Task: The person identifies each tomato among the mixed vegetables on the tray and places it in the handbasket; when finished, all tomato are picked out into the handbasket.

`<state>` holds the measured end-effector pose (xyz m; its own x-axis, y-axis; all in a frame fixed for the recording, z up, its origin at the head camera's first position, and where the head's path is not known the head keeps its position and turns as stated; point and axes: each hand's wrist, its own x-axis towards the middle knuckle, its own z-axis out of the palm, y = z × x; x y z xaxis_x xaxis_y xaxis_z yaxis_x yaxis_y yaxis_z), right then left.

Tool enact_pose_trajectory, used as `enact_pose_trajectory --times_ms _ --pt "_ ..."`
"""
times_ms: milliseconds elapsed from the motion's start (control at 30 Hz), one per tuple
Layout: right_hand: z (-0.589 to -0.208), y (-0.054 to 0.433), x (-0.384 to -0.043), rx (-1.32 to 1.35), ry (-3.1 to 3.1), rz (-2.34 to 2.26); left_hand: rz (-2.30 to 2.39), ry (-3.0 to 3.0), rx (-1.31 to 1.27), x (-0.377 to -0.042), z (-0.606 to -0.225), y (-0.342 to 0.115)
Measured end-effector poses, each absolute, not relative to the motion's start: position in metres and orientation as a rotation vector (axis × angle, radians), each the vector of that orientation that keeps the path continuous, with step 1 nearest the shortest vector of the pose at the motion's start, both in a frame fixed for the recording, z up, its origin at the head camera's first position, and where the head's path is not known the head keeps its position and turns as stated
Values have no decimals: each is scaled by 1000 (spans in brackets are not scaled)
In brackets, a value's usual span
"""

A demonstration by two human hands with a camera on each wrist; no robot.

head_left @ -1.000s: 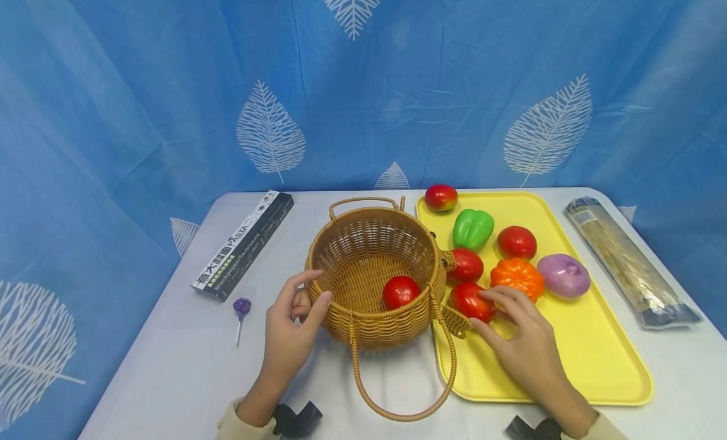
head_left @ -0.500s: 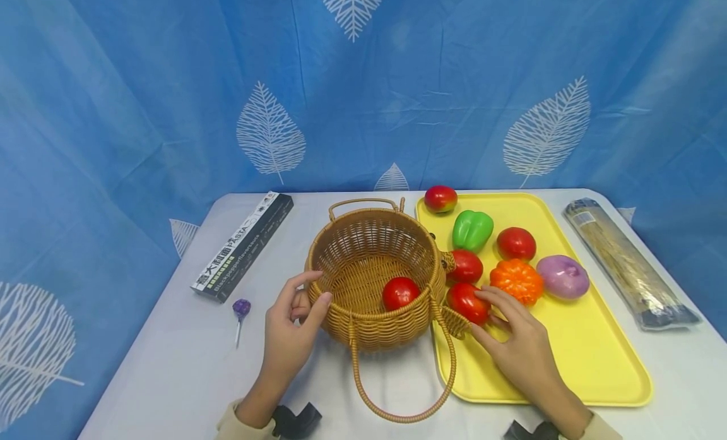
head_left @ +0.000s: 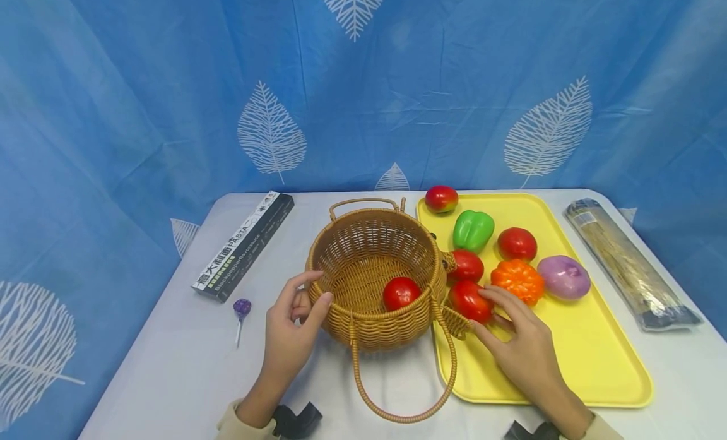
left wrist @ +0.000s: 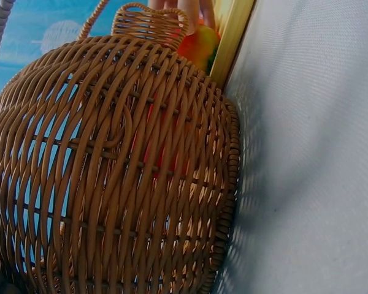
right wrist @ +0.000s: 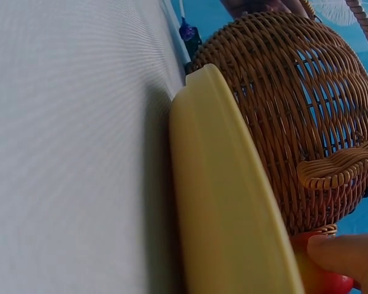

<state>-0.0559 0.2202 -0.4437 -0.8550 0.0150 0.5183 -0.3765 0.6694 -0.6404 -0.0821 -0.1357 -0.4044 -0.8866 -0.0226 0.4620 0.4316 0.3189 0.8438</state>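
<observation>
In the head view a brown wicker basket point(head_left: 370, 331), shaped like a duck, stands mid-table with a red tomato point(head_left: 401, 293) inside. My left hand point(head_left: 294, 323) holds its left rim, thumb over the edge and fingers along the outside. My right hand point(head_left: 525, 345) has thumb and fingers about a red-and-yellow toy mango point(head_left: 471, 300) on the yellow tray point(head_left: 579, 364), just right of the basket. In the right wrist view the thumb presses against this mango point(right wrist: 316, 272); its other fingers are hidden there. The basket's woven wall point(left wrist: 110, 171) fills much of the left wrist view.
On the tray lie a green pepper point(head_left: 474, 230), an orange pumpkin point(head_left: 517, 281), a purple eggplant point(head_left: 564, 276) and several red fruits. A pasta box point(head_left: 244, 245) and a lollipop point(head_left: 241, 308) lie left; a noodle packet point(head_left: 630, 262) lies right. The basket's handle point(head_left: 406, 418) hangs toward me.
My right hand and the mango shifted very slightly left, then back right. The left hand and the basket have stayed put.
</observation>
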Motion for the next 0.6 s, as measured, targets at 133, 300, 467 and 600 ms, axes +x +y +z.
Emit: enact_pose_trajectory --times_ms 133,300,467,600 --pt "-442 221 -56 285 -2371 1085 -1581 -2199 -369 -82 -404 -135" --pt "-442 222 -56 289 -2349 1098 -1572 -2199 -368 -82 -405 -136" --pt "-442 221 -56 282 -2341 1115 -1577 -2199 -367 -82 -405 -136" --pt "-440 220 -55 267 -2337 1134 -1580 -2199 -371 -82 -405 -135"
